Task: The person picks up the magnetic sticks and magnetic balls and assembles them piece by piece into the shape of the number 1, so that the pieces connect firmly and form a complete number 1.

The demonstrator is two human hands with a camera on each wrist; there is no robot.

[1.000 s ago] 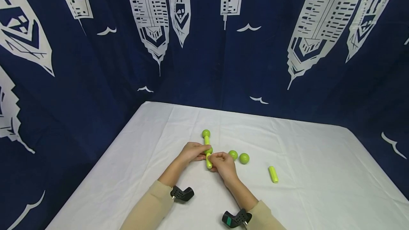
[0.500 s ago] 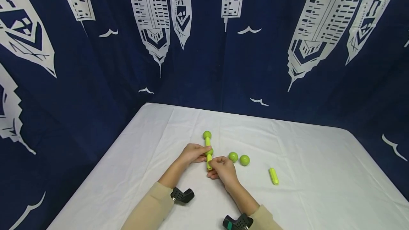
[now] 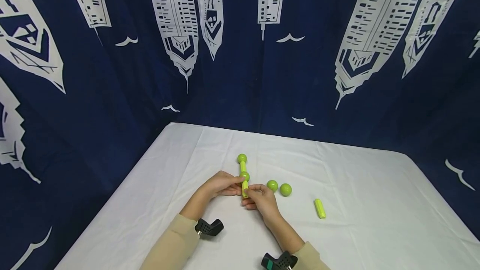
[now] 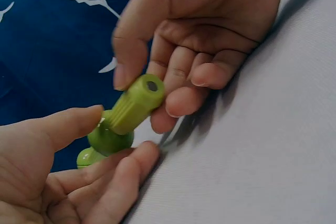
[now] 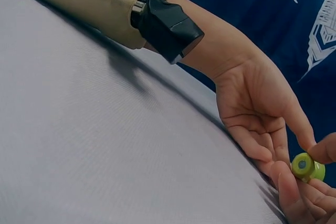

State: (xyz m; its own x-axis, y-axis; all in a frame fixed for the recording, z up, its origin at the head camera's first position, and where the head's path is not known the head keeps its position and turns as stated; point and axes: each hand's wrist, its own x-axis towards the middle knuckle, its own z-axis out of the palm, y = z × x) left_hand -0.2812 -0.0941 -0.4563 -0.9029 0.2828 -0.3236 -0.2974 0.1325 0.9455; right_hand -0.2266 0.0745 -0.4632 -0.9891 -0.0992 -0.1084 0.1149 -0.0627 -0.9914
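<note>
Over white cloth point(image 3: 356, 191), your left hand point(image 3: 223, 184) pinches a glossy green ball point(image 3: 245, 176), your right hand point(image 3: 262, 200) the ribbed yellow-green plastic-looking rod point(image 4: 131, 110) touching it. Probably light, stiff, slick; grip ribbed sides.

Both sleeves point(image 3: 170, 243) are beige. Beside each sits a black, angular, perforated housing point(image 3: 210, 227) with a silvery stem point(image 5: 138, 7); the right housing point(image 3: 279, 260) bears a green patch point(image 3: 269, 264).
</note>
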